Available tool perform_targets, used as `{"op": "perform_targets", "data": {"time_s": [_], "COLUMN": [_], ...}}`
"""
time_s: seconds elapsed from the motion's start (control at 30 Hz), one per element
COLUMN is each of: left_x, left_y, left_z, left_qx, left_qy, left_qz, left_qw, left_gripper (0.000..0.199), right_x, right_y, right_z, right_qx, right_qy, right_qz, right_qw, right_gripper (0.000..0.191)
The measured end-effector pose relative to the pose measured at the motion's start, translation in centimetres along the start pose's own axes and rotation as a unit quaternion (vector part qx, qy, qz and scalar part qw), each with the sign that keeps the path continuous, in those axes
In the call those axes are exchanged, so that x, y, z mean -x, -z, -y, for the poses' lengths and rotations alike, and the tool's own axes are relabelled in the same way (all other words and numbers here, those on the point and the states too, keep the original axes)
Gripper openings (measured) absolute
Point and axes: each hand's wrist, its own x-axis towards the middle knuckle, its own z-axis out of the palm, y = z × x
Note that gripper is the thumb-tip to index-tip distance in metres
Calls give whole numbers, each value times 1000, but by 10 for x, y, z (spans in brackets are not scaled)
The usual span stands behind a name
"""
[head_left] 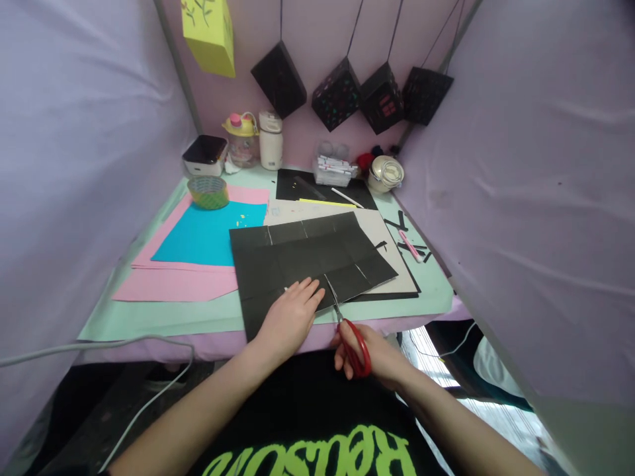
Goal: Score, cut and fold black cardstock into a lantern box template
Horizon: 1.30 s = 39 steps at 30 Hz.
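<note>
A large black sheet (292,261) with several slits along its edges lies near the table's front edge, its lower left part hanging over that edge. My left hand (292,314) rests on it, palm down, fingers extended. Just to the right, my right hand (367,354) is wrapped round the handles of red scissors (360,350). The scissor blades sit at the sheet's front edge, at the lower end of a slit. How far the blades are apart is too small to tell.
Blue paper (211,235) and pink sheets (173,284) lie left, with a tape roll (208,193). A pink cutter (410,246) lies right among black scraps. Behind are a bottle (270,142), a marker box (333,168) and a round container (385,174). Black boxes (337,94) hang above.
</note>
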Motion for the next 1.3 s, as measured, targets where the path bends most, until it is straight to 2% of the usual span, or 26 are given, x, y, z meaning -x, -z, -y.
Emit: {"op": "perform_targets", "data": {"time_s": [0.13,0.37,0.5,0.8,1.07,1.3], "left_x": [5,8,9,11,9,11], "left_y": [-8,-10,-11,-9,-9,-7], "left_z": [5,11,12,11,11,10], "left_qx": [-15,-10,-12,-11,-18,15], "left_qy": [-22,-55,-56,-62,-54,-46], "left_qz": [-43,-55,-63,-58,-58,-53], "left_qw": [999,997,996,996,997,997], "left_gripper": [38,42,42,42,43,43], "right_x": [2,-1,-4,-5,-6,-9], "right_y": [-3,-2,-3,-8,-6,-1], "right_z": [6,20,20,19,18,27], "right_qx": [6,55,47,59,52,61], "right_qy": [-15,-44,-53,-36,-35,-62], "right_qz": [13,24,18,-17,-34,-10], "right_qw": [1000,997,997,997,997,996], "right_gripper": [60,59,57,53,58,64]}}
